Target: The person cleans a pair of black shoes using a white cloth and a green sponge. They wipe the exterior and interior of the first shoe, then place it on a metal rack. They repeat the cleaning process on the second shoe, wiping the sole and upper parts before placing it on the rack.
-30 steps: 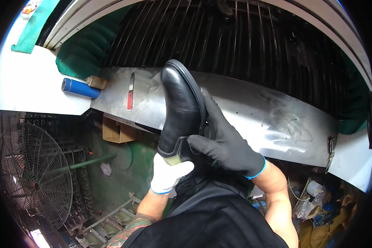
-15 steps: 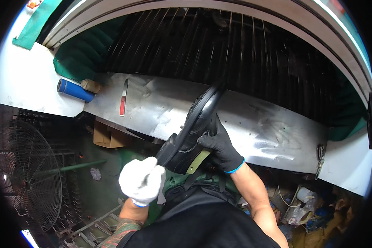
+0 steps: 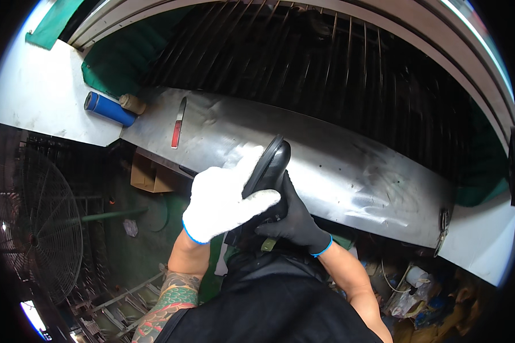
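A black shoe (image 3: 276,164) is held toe-up over the front edge of the metal shelf, its sole side facing left. My left hand (image 3: 220,201), in a white glove, lies along the sole with its thumb across the shoe's upper. My right hand (image 3: 294,222), in a dark grey glove with a blue cuff, grips the shoe from the right and below. A green strip (image 3: 268,244) shows at the shoe's lower end. The heel and much of the upper are hidden behind my gloves.
On the metal shelf (image 3: 349,171) lies a blade with a red handle (image 3: 177,132). A blue cylinder (image 3: 110,109) and a tan roll (image 3: 133,104) sit at its left end. Dark rods (image 3: 257,63) run behind. A caged fan (image 3: 37,240) stands left, near a cardboard box (image 3: 150,172).
My left hand has moved up and right from the shoe's lower end onto its sole. The shoe has come lower and closer to me, with my right hand still on it.
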`<action>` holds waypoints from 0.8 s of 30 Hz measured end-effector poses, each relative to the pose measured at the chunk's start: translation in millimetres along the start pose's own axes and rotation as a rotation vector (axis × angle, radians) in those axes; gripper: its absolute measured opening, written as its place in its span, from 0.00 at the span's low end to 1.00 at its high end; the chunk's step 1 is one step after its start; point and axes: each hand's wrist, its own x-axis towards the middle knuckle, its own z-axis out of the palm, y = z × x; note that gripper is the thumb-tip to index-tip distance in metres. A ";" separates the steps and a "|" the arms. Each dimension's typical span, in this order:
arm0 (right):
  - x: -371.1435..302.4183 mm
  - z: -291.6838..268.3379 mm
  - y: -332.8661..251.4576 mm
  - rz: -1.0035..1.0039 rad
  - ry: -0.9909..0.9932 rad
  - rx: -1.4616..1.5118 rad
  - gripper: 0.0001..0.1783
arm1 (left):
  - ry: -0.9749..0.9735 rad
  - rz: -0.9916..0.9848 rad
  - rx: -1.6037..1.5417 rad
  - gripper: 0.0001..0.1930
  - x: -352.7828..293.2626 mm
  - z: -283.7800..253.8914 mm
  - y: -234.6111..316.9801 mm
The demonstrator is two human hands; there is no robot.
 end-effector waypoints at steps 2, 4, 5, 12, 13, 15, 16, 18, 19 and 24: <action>-0.1 -0.9 -0.8 0.011 -0.015 -0.036 0.77 | -0.012 -0.007 -0.217 0.35 0.8 5.0 -14.1; -1.2 -9.4 -0.9 0.022 -0.044 -0.129 0.77 | -0.028 -0.028 -0.388 0.35 1.3 5.7 -18.3; -1.3 -9.9 0.9 0.050 -0.049 -0.089 0.77 | -0.038 -0.050 -0.449 0.35 1.0 5.1 -18.1; 3.7 -6.5 -29.5 0.035 0.048 0.005 0.69 | 0.112 0.130 -0.218 0.44 -1.6 11.6 -5.5; 5.5 -5.2 -32.8 0.041 0.051 0.084 0.68 | 0.070 0.088 -0.246 0.47 -7.8 14.8 -9.2; 6.7 -5.4 -31.6 0.105 0.060 0.196 0.66 | 0.002 0.009 -0.299 0.50 -21.4 20.9 -12.6; 6.5 -5.9 -31.3 0.108 0.061 0.215 0.65 | -0.029 -0.025 -0.327 0.49 -25.4 23.1 -12.9; 7.0 -6.6 -31.9 0.114 0.049 0.254 0.64 | -0.117 -0.141 -0.502 0.45 -23.7 23.1 -18.1; 5.9 -7.8 -31.7 0.156 0.049 0.273 0.64 | -0.148 -0.208 -0.653 0.43 -24.1 23.3 -20.2; 13.2 -3.5 -34.6 0.106 0.077 0.213 0.66 | 0.149 0.103 0.100 0.37 -29.1 22.2 -0.8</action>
